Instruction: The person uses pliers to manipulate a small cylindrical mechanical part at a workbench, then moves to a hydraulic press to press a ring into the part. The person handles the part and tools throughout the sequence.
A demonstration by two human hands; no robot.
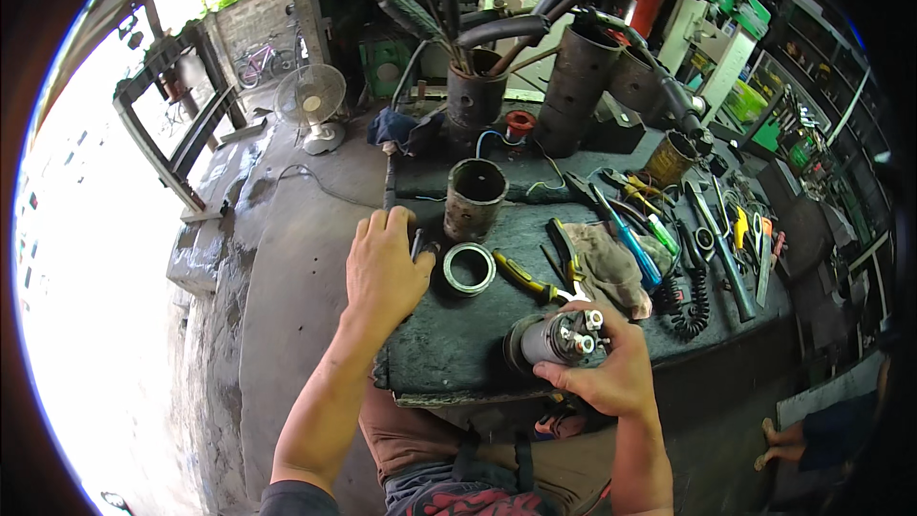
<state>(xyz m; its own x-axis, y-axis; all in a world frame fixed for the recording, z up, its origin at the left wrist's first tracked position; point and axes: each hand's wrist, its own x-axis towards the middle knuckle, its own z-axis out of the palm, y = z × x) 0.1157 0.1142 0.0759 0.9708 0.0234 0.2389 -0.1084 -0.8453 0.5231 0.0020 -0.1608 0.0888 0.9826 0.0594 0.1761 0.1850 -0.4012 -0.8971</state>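
My right hand grips a grey metal cylinder with bolt terminals on its end, which looks like a starter solenoid, at the near edge of the bench. At the bench's left edge is my left hand, its fingers curled and partly hidden. A small dark metal piece shows between its index finger and thumb, too hidden to name. Just beyond its fingertips is a dark rod-like handle. Between my hands lie a metal ring and pliers with yellow-and-black handles. An upright rusty metal tube stands behind the ring.
A dirty rag, a blue-handled screwdriver and a coiled black cable lie on the bench's right part. Tall metal cylinders stand at the back. A fan stands far left; someone's feet show lower right.
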